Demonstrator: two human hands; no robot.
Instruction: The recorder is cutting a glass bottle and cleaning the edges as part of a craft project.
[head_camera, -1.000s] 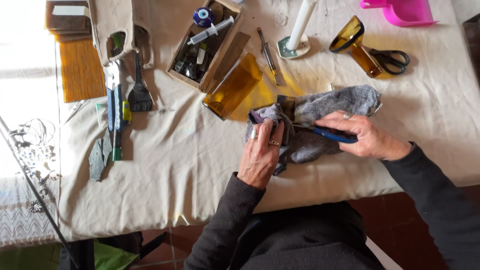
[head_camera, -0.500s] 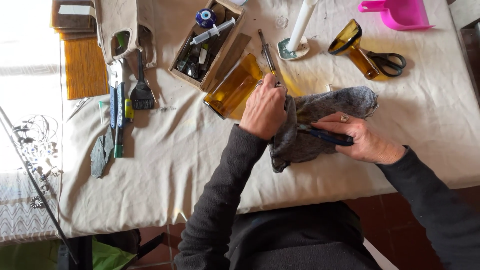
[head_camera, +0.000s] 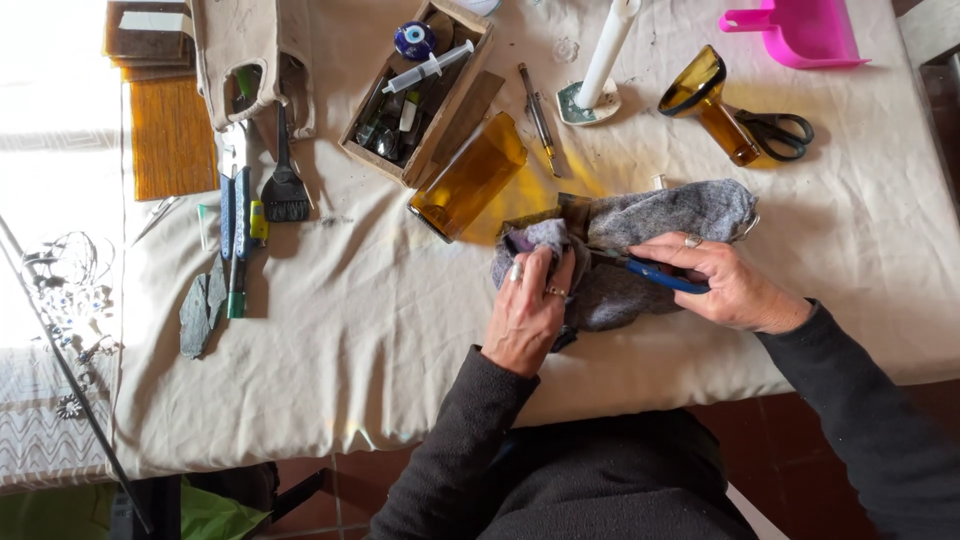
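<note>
A crumpled grey felt cloth (head_camera: 680, 215) lies on the table in front of me. My left hand (head_camera: 530, 310) presses down on the cloth's left end, fingers curled over a fold. My right hand (head_camera: 725, 280) grips a blue-handled tool (head_camera: 655, 275) whose tip goes into the cloth; what is wrapped inside is hidden. Just beyond the cloth lies an amber cut bottle body (head_camera: 470, 180) on its side.
A wooden box (head_camera: 455, 95) with a syringe and small bits stands at the back. Near it are a white candle (head_camera: 605, 50), an amber bottle neck (head_camera: 705, 100), black scissors (head_camera: 780, 130), a pink dustpan (head_camera: 800, 30). Pliers, brush and stone (head_camera: 205, 310) lie left.
My left hand reached up to the amber bottle body half a second ago and has come back down onto the cloth's left end. My right hand kept hold of the blue tool.
</note>
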